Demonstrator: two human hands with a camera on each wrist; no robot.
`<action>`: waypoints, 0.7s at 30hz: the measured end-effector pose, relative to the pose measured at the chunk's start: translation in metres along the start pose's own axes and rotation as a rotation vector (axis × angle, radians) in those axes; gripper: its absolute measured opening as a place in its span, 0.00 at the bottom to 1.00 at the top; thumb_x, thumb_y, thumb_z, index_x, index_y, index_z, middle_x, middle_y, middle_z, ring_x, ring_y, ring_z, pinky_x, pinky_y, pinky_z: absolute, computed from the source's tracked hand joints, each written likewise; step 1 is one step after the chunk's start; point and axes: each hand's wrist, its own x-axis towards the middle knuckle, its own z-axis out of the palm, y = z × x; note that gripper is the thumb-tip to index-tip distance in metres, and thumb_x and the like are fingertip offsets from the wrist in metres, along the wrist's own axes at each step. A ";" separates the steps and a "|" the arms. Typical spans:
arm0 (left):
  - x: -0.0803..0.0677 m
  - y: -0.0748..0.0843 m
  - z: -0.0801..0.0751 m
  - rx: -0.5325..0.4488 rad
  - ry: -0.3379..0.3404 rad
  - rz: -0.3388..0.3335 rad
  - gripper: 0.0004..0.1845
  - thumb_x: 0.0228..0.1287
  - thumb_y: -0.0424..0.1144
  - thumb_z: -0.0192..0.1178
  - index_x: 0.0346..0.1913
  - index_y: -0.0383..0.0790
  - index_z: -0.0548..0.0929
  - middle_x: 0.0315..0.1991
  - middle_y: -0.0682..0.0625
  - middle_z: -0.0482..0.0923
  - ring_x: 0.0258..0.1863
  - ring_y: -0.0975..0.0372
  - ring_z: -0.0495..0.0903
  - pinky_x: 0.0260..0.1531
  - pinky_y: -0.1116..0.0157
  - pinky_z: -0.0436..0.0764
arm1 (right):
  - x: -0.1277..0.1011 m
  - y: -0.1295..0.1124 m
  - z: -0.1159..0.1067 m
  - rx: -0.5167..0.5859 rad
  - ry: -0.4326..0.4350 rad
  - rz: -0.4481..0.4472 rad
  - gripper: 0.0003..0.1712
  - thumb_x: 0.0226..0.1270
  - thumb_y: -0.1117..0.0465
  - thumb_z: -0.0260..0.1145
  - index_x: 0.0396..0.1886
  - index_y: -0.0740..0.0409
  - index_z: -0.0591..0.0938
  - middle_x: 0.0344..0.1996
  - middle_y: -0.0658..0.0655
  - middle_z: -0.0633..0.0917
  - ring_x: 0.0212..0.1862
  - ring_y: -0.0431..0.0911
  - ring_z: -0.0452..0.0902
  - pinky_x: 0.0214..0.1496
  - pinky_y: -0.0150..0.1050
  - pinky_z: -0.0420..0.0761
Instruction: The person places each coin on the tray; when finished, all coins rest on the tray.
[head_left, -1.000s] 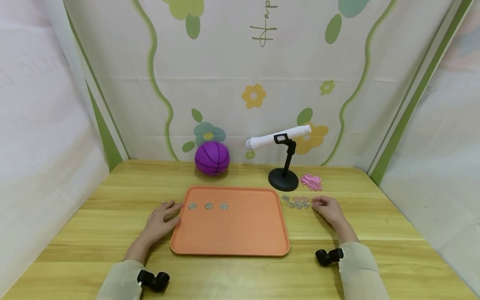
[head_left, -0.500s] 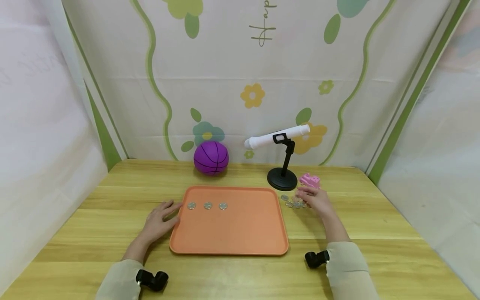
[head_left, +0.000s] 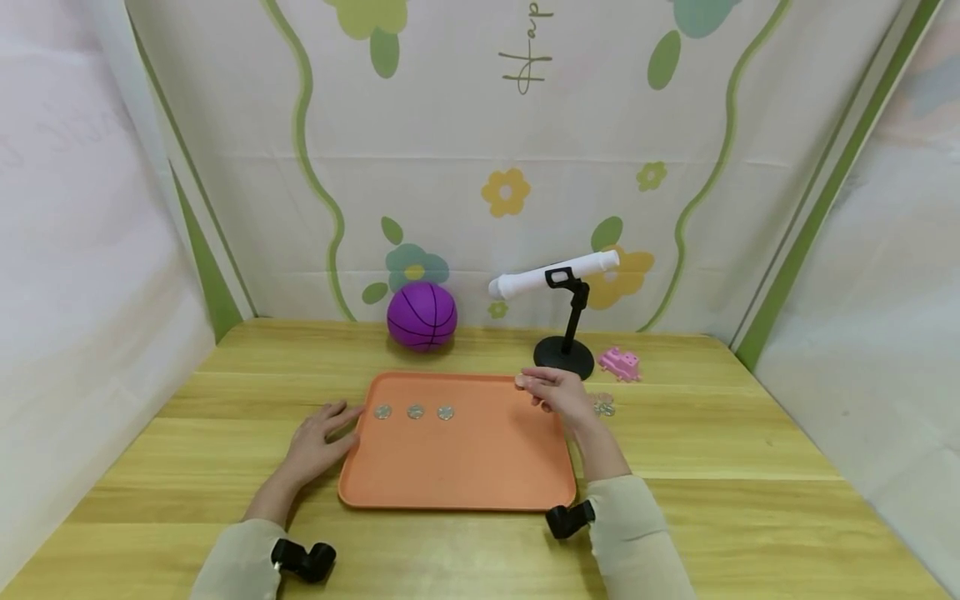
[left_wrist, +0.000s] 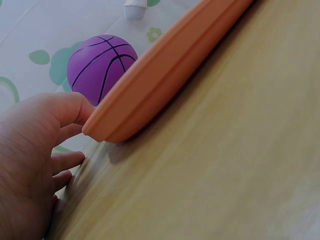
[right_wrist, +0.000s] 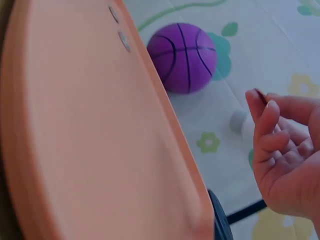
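An orange tray (head_left: 457, 467) lies on the wooden table. Inside it, a row of three silver coins (head_left: 416, 412) runs along the far left part. My right hand (head_left: 561, 393) pinches a copper-coloured coin (head_left: 520, 381) between thumb and fingers, held over the tray's far right corner. The right wrist view shows this coin (right_wrist: 261, 95) edge-on, the other fingers curled below. My left hand (head_left: 318, 442) rests at the tray's left side, its relaxed fingers at the rim. Beyond the tray's right edge, more coins (head_left: 604, 406) lie on the table, partly hidden by my right hand.
A purple ball (head_left: 422, 317) sits behind the tray. Right of it, a white microphone (head_left: 525, 282) is clipped in a black stand (head_left: 564, 357), close behind my right hand. A small pink toy (head_left: 621, 363) lies beside the stand. A printed cloth hangs behind the table.
My right hand has moved left from the loose coins to over the tray's corner, bringing a copper-coloured coin. My left hand and the coins in the tray have stayed put.
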 end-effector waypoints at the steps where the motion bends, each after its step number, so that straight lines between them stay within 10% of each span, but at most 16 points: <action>1: 0.000 0.000 0.000 0.001 0.001 -0.001 0.24 0.57 0.40 0.54 0.57 0.35 0.69 0.58 0.30 0.57 0.58 0.38 0.47 0.52 0.41 0.42 | 0.000 -0.001 0.006 0.014 0.001 0.010 0.20 0.55 0.62 0.62 0.48 0.65 0.76 0.33 0.58 0.82 0.22 0.42 0.71 0.22 0.32 0.65; 9: 0.000 0.003 -0.001 0.005 0.011 0.012 0.24 0.57 0.39 0.54 0.57 0.34 0.69 0.57 0.30 0.57 0.58 0.38 0.48 0.51 0.40 0.43 | 0.005 0.011 0.041 0.032 -0.015 0.105 0.22 0.54 0.60 0.63 0.49 0.65 0.76 0.33 0.56 0.82 0.29 0.53 0.74 0.26 0.36 0.70; 21: 0.001 -0.001 0.000 0.020 0.015 0.021 0.24 0.57 0.39 0.54 0.56 0.34 0.70 0.57 0.30 0.58 0.57 0.37 0.49 0.51 0.40 0.43 | 0.011 0.032 0.059 0.072 -0.049 0.210 0.22 0.54 0.62 0.63 0.49 0.66 0.75 0.31 0.58 0.82 0.20 0.40 0.73 0.20 0.28 0.70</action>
